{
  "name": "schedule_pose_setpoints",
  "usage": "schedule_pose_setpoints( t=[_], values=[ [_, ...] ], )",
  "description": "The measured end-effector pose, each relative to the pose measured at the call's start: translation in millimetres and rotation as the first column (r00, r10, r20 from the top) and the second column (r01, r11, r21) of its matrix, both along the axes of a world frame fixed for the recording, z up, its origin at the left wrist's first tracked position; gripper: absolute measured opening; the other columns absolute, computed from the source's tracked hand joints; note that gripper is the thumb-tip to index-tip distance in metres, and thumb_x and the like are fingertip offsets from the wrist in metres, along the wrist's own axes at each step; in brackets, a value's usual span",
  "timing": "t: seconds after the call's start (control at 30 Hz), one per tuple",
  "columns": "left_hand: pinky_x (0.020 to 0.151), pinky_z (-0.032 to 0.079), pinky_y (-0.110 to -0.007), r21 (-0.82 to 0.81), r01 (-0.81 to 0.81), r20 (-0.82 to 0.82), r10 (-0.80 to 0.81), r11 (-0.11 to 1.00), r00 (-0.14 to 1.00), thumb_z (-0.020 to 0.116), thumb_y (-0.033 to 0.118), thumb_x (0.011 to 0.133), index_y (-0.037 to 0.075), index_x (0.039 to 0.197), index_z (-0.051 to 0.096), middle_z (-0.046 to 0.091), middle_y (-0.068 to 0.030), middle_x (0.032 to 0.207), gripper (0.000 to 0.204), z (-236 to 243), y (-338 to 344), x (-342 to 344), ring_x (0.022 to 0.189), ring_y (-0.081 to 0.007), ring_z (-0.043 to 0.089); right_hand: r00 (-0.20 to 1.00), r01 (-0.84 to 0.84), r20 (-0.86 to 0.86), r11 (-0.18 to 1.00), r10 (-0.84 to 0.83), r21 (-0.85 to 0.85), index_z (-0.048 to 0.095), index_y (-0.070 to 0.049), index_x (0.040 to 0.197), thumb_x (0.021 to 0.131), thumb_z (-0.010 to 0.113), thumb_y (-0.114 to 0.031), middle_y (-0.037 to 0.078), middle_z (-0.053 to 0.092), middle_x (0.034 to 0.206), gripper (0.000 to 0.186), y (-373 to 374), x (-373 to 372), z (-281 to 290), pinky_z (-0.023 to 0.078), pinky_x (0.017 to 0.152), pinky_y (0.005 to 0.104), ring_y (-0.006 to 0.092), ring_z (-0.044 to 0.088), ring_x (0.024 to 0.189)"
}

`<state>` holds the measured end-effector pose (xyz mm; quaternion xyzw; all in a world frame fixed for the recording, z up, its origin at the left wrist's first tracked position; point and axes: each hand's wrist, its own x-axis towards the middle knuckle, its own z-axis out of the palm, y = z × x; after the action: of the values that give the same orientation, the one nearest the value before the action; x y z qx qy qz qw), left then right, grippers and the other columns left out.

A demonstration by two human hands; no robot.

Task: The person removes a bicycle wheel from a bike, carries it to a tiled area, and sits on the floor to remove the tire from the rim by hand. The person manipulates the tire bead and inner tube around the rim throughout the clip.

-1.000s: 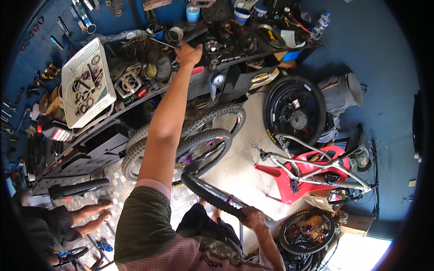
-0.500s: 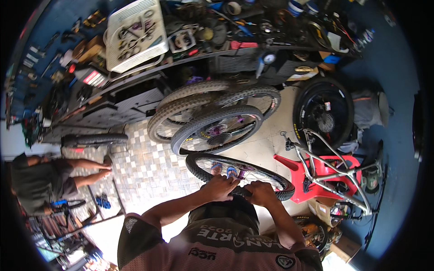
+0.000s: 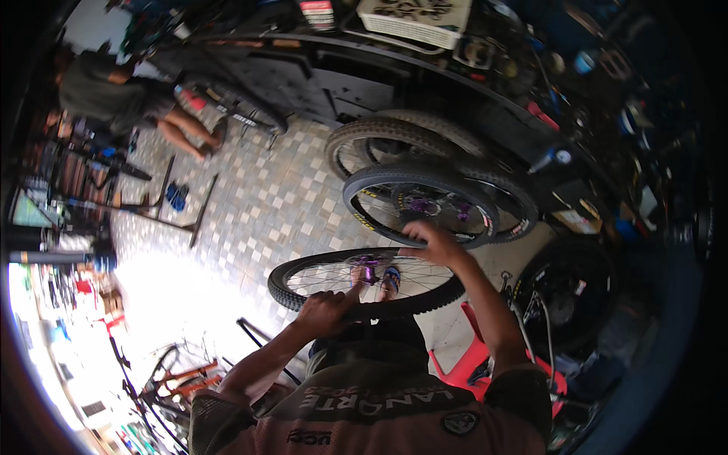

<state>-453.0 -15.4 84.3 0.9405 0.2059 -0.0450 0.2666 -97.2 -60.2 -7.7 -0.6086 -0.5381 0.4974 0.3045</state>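
Note:
A bicycle wheel (image 3: 406, 306) with a black knobby tyre and a purple hub (image 3: 369, 271) is tilted in front of my body, above my sandalled feet. Over the near side of its tyre, my left hand (image 3: 324, 312) is closed, with one finger stretching inward toward the spokes. My right hand (image 3: 434, 246) is raised over the far right part of the rim, its fingers apart and slightly blurred. Whether it touches the tyre cannot be made out. Just beyond it, another wheel (image 3: 356, 208) leans among several more.
A long dark workbench (image 3: 296, 64) runs across the back, bearing a white basket (image 3: 413, 30) of parts and scattered tools. On the right are a red plastic chair (image 3: 459, 371) and another wheel (image 3: 565, 292). Far left, another person (image 3: 114, 95) is near a bicycle tyre (image 3: 235, 102).
My view has swung to the left. My hands, close together on the near tyre before, have parted: the right went to the far rim, and the wheel lies flatter, showing its hub.

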Motion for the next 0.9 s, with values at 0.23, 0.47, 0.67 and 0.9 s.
schedule_pose_setpoints(
  t=[0.23, 0.47, 0.67, 0.9],
  values=[
    [0.064, 0.057, -0.049, 0.155, -0.539, -0.136, 0.559, 0.828, 0.818, 0.076, 0.044, 0.090, 0.012, 0.105, 0.063, 0.070, -0.0114, 0.089, 0.038, 1, -20, -101, 0.079, -0.0364, 0.072, 0.610, 0.072, 0.791, 0.997, -0.044, -0.001, 0.028, -0.004, 0.161, 0.071, 0.092, -0.045, 0.025, 0.037, 0.161, 0.118, 101, 124, -97, 0.029, 0.125, 0.0457, 0.0386, 0.035, 0.150],
    [0.071, 0.055, -0.052, 0.157, -0.951, -0.144, 0.959, 0.267, 0.245, 0.075, 0.040, 0.090, 0.009, 0.105, 0.070, 0.071, -0.0165, 0.098, 0.035, 26, -51, -195, 0.087, -0.0402, 0.071, 0.403, 0.038, 0.872, 0.947, 0.277, -0.319, 0.035, -0.010, 0.160, 0.066, 0.095, -0.045, 0.025, 0.043, 0.157, 0.117, 106, 67, -105, 0.035, 0.122, 0.0523, 0.0423, 0.042, 0.147],
    [0.078, 0.055, -0.050, 0.276, -0.954, -0.019, 0.992, -0.112, -0.122, 0.073, 0.050, 0.092, 0.004, 0.100, 0.074, 0.067, -0.0175, 0.103, 0.047, 8, -84, -276, 0.093, -0.0395, 0.069, 0.533, -0.099, 0.729, 0.888, 0.429, -0.449, 0.034, -0.009, 0.161, 0.068, 0.092, -0.047, 0.025, 0.038, 0.162, 0.116, 91, -11, -90, 0.032, 0.125, 0.0491, 0.0426, 0.035, 0.151],
    [0.085, 0.054, -0.053, 0.142, -0.893, -0.024, 0.901, -0.427, -0.434, 0.073, 0.050, 0.090, 0.002, 0.103, 0.072, 0.071, -0.0228, 0.107, 0.050, -42, -105, -368, 0.100, -0.0441, 0.069, 0.660, -0.065, 0.612, 0.845, 0.435, -0.532, 0.024, -0.001, 0.164, 0.071, 0.086, -0.033, 0.026, 0.043, 0.159, 0.116, 108, -78, -135, 0.038, 0.121, 0.0456, 0.0399, 0.043, 0.147]
  ],
)
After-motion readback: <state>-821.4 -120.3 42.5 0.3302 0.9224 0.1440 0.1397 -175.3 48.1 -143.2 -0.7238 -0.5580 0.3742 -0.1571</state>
